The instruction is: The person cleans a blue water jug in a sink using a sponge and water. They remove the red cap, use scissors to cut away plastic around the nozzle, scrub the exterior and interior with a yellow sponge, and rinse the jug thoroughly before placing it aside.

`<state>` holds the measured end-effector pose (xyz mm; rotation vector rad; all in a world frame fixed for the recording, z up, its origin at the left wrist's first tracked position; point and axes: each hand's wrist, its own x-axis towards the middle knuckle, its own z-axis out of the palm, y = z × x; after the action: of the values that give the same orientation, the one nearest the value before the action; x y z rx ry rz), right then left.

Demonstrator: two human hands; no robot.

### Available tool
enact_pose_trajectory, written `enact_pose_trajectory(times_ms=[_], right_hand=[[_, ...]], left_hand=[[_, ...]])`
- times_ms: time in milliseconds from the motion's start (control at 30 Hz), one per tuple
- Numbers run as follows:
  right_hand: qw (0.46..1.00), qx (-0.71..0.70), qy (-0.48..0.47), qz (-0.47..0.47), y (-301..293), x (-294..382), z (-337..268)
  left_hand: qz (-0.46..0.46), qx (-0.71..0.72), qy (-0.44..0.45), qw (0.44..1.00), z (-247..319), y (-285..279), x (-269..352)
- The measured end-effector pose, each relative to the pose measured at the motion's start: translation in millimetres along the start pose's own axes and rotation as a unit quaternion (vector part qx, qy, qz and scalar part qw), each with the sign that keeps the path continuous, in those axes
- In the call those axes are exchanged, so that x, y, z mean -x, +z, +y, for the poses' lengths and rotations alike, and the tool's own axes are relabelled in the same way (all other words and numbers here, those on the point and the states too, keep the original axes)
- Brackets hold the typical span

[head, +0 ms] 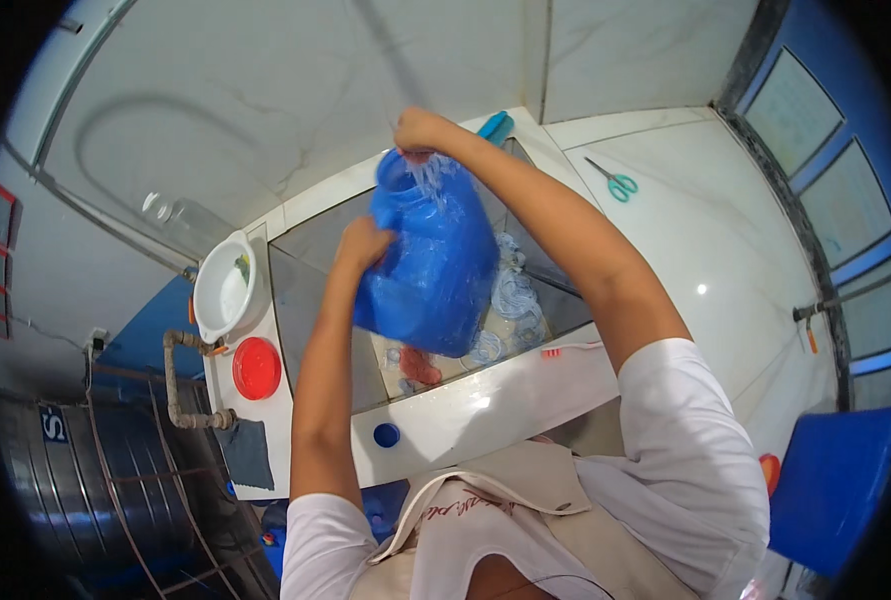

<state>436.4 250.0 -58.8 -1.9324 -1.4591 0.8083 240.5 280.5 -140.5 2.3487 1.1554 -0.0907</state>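
A large blue plastic jug [438, 262] hangs tilted over a tiled sink [318, 262], its open mouth towards the wall. My left hand [365, 241] grips its handle. Above the mouth is my right hand [417, 132], closed, with water spilling below it over the jug's shoulder; what it holds, if anything, is hidden. Wet bluish-white cloth or mesh [516, 289] lies in the sink, and a reddish piece [419, 366] rests below the jug. On the sink's front ledge are a blue cap [387, 435] and a red-and-white brush [569, 349].
To the left stand a white basin [224, 289] and a red round lid or dish [256, 368]. Teal-handled scissors [616, 181] lie on the right counter, and a teal brush [496, 127] on the back edge. A pipe [175, 382] runs beside the left counter edge.
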Motion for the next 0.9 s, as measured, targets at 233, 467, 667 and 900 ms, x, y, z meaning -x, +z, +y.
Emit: enact_pose_trajectory(times_ms=[233,467,667,900], right_hand=[[0.973,-0.223,-0.006,-0.059,-9,16,32],[0.909,0.302,0.236,0.164,-57,130,255],[0.867,0.372,0.235,0.234,-37,181,328],[0.857,0.322,0.284,0.284,-71,169,350]], left_hand=[[0.184,-0.003,0.005,0.983,-50,30,90],[0.234,-0.122,0.084,0.961,-44,5,181],[0.303,-0.185,0.218,0.909,-67,-46,245],[0.364,-0.249,0.219,0.870,-72,-76,299]])
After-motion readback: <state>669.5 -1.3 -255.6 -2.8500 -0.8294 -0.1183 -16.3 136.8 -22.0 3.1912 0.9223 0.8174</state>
